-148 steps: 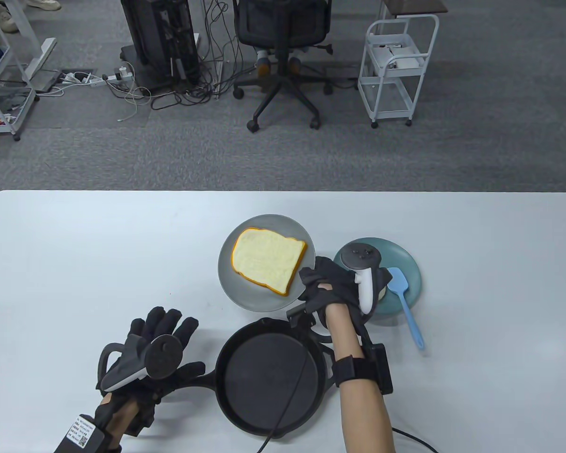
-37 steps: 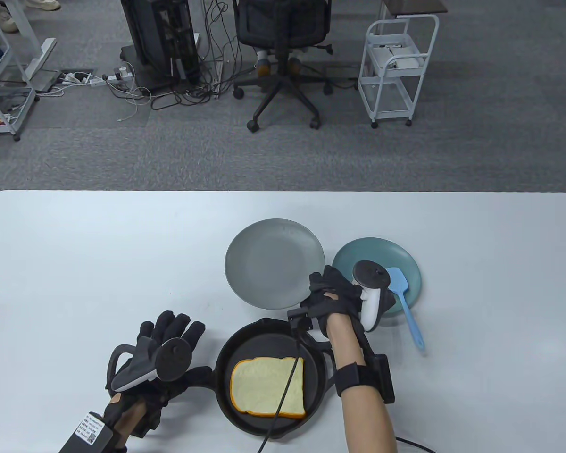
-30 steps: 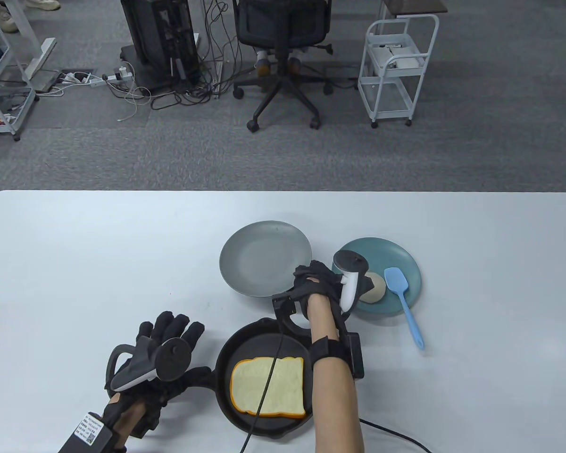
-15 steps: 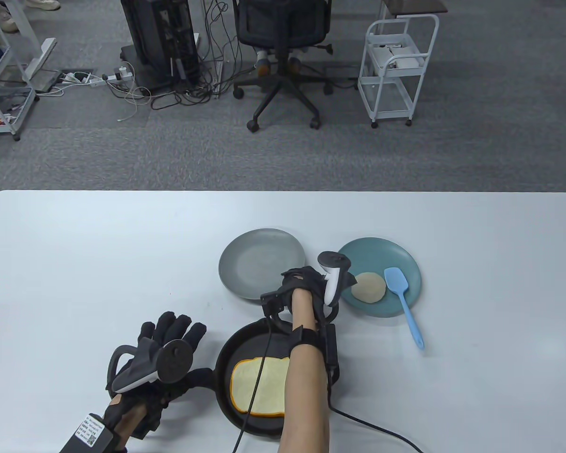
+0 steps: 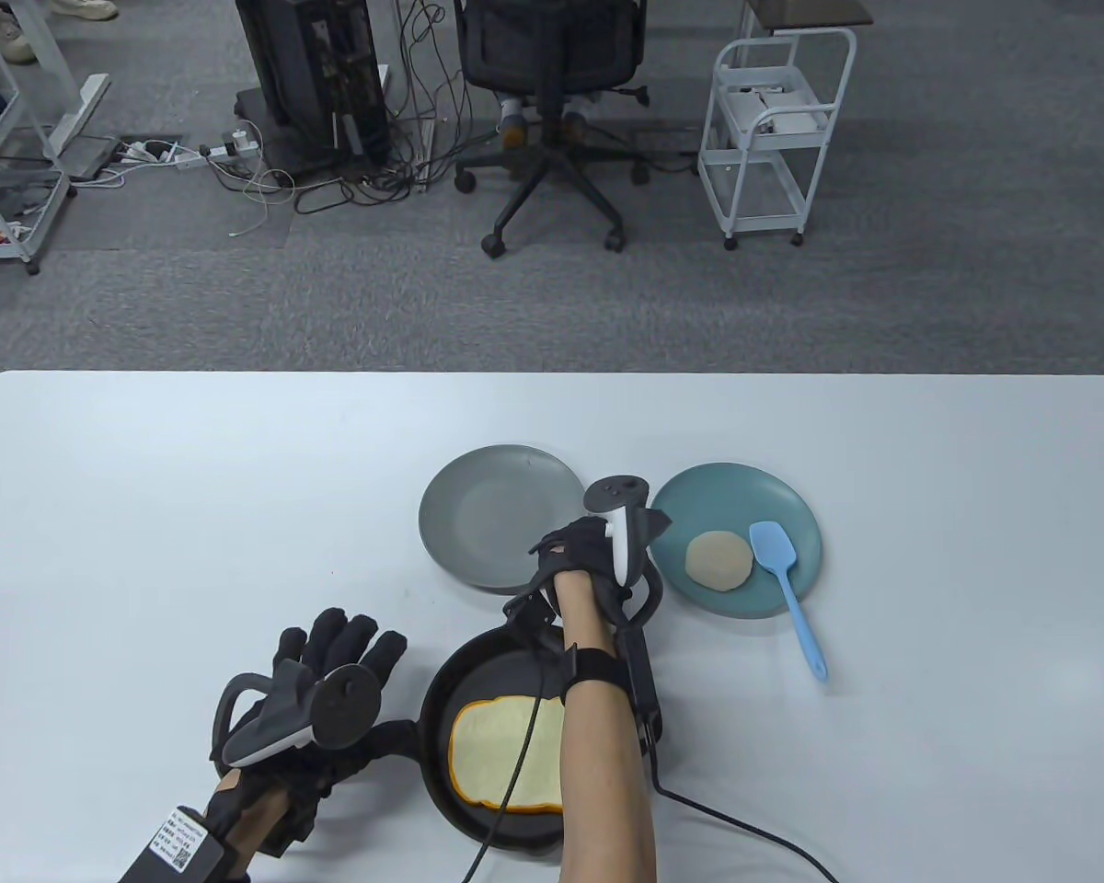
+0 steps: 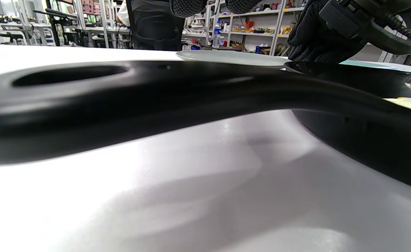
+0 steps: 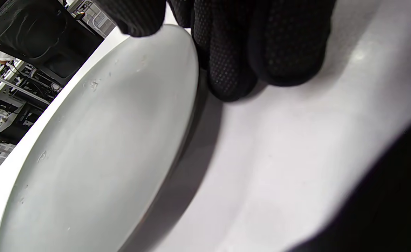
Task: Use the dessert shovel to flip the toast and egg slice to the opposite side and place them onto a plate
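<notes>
The toast (image 5: 501, 754) lies flat in the black pan (image 5: 524, 648), partly hidden under my right forearm. The round egg slice (image 5: 718, 561) sits on the teal plate (image 5: 690, 501), with the head of the blue dessert shovel (image 5: 787, 589) beside it and the handle reaching off onto the table. My right hand (image 5: 561, 544) pinches the near right rim of the bare grey plate (image 5: 478, 510); in the right wrist view the thumb is over the rim (image 7: 191, 87) and the fingers (image 7: 247, 52) beside it. My left hand (image 5: 340, 648) lies with straight fingers over the pan handle (image 6: 156, 91).
The grey and teal plates stand side by side just beyond the pan, almost touching. A black cable (image 5: 745, 832) trails from my right wrist across the pan and table. Off the far table edge stand an office chair (image 5: 552, 101) and a white cart (image 5: 773, 138).
The toast, on the grey plate 4.9 s ago, now lies in the pan. My right hand has moved the grey plate left and lower, uncovering the egg slice. The left hand has barely shifted.
</notes>
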`<state>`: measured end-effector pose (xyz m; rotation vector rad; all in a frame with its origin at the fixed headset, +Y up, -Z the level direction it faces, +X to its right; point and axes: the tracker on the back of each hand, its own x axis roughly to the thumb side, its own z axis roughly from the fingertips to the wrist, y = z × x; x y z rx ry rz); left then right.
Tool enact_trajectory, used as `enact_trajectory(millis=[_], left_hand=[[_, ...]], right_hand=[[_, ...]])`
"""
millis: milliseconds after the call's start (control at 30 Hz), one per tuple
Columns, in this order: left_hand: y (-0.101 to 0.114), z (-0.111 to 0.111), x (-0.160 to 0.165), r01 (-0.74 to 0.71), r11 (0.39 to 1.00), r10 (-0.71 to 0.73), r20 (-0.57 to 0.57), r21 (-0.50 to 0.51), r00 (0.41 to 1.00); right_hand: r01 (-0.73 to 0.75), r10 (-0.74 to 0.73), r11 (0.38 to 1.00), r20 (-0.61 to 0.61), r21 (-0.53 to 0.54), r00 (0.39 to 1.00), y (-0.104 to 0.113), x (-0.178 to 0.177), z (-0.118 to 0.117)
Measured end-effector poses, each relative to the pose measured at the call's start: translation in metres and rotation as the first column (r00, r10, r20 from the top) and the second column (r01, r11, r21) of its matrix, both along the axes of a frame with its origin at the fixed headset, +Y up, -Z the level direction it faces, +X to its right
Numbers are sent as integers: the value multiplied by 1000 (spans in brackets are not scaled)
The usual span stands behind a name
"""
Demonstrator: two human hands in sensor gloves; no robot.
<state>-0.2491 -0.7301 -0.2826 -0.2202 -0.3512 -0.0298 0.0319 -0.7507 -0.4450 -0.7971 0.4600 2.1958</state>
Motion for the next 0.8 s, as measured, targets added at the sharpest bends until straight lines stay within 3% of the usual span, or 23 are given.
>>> enact_trajectory(millis=[500,800], left_hand=[[-1,0,2,8,1000,-8,6,-7,1000],[2,0,-2,-20,1000,20,-6,3,1000]], right_hand=[[-118,137,988,-204,103,969,34,-6,23],[-92,180,963,-352,252,918,64,-2,61]])
